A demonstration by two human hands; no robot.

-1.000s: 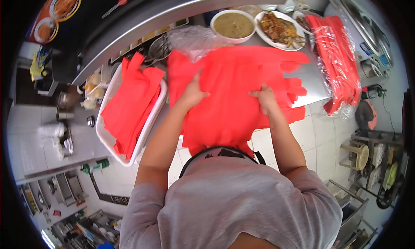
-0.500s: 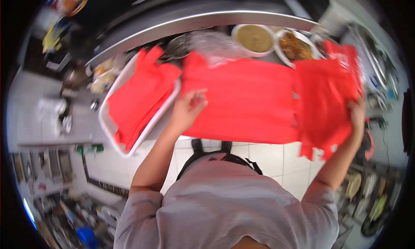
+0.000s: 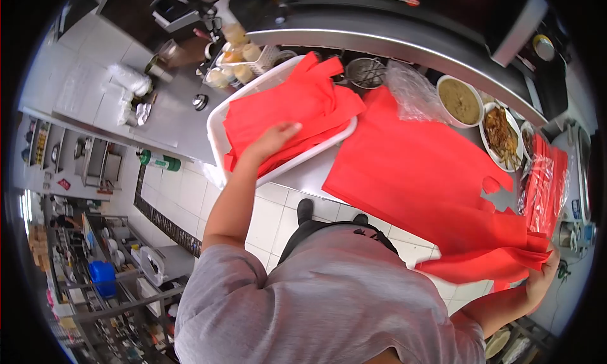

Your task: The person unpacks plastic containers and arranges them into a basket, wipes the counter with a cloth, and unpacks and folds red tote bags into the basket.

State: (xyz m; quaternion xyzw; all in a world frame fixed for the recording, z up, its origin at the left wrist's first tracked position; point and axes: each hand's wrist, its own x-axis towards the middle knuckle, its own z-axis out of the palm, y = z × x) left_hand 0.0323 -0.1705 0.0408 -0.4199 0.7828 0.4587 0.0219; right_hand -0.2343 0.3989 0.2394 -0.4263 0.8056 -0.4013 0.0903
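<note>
My left hand rests over the pile of red fabric bags in a white plastic tub, its fingers stretched out. On the right, my right hand grips the handle end of a red bag that droops past the counter's front edge. Several red bags lie flat and overlapping on the steel counter between my hands, with cut-out handles at their right end. Beyond my right hand, more red bags in clear plastic lie at the right.
Behind the flat bags are crumpled clear plastic, a bowl of greenish food and a plate of fried food. A basket of bottles stands behind the tub. A metal shelf edge runs along the back.
The view has turned left. My left hand has moved from the flat bags to the tub. My right hand has taken hold of a bag and drawn it right and toward me.
</note>
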